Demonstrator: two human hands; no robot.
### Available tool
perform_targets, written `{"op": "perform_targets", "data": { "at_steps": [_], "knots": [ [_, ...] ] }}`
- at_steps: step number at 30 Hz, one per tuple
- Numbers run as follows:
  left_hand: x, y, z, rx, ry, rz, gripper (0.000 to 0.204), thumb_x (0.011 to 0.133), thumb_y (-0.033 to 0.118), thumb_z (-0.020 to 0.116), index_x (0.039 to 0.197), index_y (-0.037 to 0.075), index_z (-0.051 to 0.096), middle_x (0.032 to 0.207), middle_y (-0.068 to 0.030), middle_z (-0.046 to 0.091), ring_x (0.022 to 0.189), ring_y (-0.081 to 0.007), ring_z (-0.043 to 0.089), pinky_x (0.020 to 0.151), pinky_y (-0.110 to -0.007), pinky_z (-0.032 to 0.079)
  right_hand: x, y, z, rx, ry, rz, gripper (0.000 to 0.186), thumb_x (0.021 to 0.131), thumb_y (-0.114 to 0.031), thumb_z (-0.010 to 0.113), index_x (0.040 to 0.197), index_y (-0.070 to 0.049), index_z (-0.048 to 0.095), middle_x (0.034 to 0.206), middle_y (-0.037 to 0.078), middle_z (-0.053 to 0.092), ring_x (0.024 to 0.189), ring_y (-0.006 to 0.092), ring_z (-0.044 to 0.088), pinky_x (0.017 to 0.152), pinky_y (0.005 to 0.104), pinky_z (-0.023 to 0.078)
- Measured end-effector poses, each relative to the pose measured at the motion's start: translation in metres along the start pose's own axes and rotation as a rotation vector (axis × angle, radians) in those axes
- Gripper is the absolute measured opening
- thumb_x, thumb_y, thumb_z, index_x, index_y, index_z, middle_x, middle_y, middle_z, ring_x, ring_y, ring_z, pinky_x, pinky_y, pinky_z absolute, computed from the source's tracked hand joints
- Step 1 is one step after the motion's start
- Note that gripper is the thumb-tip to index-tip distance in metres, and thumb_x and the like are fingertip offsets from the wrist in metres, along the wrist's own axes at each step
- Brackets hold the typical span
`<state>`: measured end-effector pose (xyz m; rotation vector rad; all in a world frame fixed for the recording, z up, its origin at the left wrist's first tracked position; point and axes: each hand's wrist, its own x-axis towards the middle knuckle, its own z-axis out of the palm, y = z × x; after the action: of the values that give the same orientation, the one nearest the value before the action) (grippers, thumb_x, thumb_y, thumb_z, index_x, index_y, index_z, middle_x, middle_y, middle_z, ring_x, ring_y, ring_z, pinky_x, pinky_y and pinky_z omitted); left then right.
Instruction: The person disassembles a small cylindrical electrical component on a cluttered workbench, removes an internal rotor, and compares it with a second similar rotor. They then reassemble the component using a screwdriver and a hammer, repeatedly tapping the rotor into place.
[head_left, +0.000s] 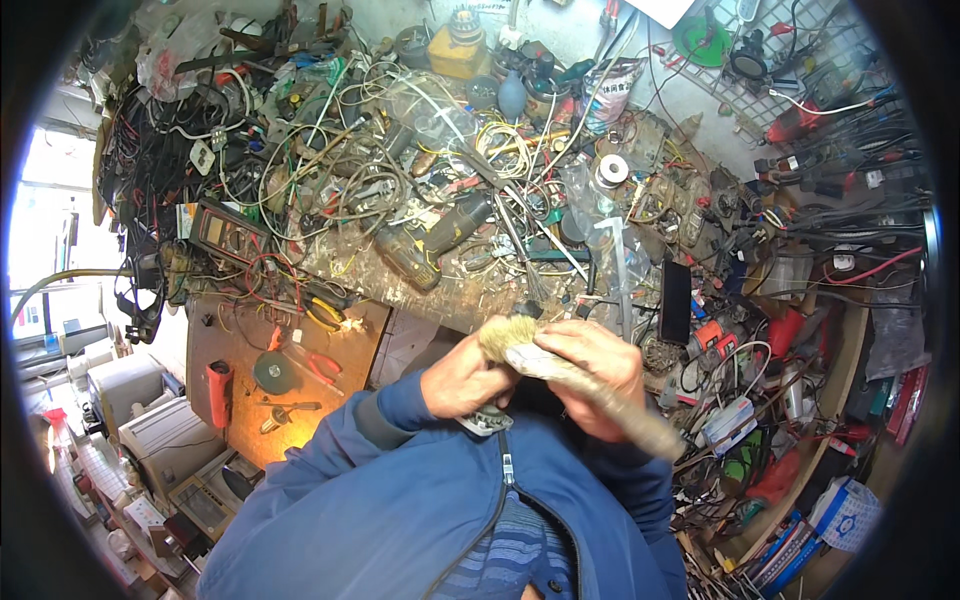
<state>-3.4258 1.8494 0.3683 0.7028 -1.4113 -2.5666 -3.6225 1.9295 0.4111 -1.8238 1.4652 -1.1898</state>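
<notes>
A worn paintbrush with a wooden handle and pale yellowish bristles is in my right hand, whose fingers close round it near the bristle end. Its handle slants down to the right and is slightly blurred. The bristles reach my left hand, which is closed in front of my chest. Below the left fingers a grey metal part sticks out; most of it is hidden by the hand, so its kind does not show.
A cluttered workbench lies ahead, with a cordless drill, tangled cables, a multimeter and a black phone. On a lower wooden board at left are pliers and a red cylinder.
</notes>
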Motion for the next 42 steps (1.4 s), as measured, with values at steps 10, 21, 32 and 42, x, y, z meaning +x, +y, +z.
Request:
{"op": "perform_targets", "data": {
  "at_steps": [10,21,32,42],
  "knots": [
    [-0.001,-0.013,0.013,0.035,0.076,0.039,0.043,0.097,0.007,0.050,0.137,0.003,0.035,0.085,-0.0037,0.053,0.067,-0.0093,0.056,0.061,-0.026,0.048,-0.005,-0.001,-0.007,0.067,-0.033,0.082,0.034,0.070,0.003,0.073,0.103,-0.005,0.073,0.096,0.013,0.071,0.087,0.0304,0.070,0.076,0.0375,0.058],
    [0.001,-0.007,0.031,-0.120,0.141,-0.036,0.033,0.096,0.006,0.053,0.127,0.004,0.041,0.087,-0.0038,0.055,0.068,-0.0103,0.056,0.060,-0.026,0.047,-0.009,0.012,-0.017,-0.003,0.161,0.069,0.030,0.072,0.003,0.073,0.102,0.000,0.073,0.094,0.014,0.071,0.086,0.0308,0.070,0.073,0.0366,0.058],
    [-0.008,-0.021,0.022,-0.505,0.048,-0.116,0.056,0.093,0.019,0.064,0.138,0.000,0.035,0.091,-0.0120,0.056,0.066,-0.0180,0.058,0.061,-0.031,0.047,-0.034,0.027,-0.033,0.534,0.416,0.703,0.035,0.084,-0.008,0.070,0.116,0.003,0.063,0.102,0.005,0.067,0.090,0.0123,0.062,0.084,0.0271,0.049],
    [-0.012,-0.028,0.023,-0.498,0.098,-0.134,0.053,0.095,0.016,0.063,0.138,0.001,0.036,0.090,-0.0109,0.056,0.067,-0.0175,0.058,0.061,-0.030,0.047,-0.022,0.020,-0.024,0.487,0.209,0.678,0.029,0.082,-0.005,0.075,0.108,0.002,0.063,0.097,0.004,0.067,0.085,0.0096,0.061,0.078,0.0263,0.050]
  ]
}}
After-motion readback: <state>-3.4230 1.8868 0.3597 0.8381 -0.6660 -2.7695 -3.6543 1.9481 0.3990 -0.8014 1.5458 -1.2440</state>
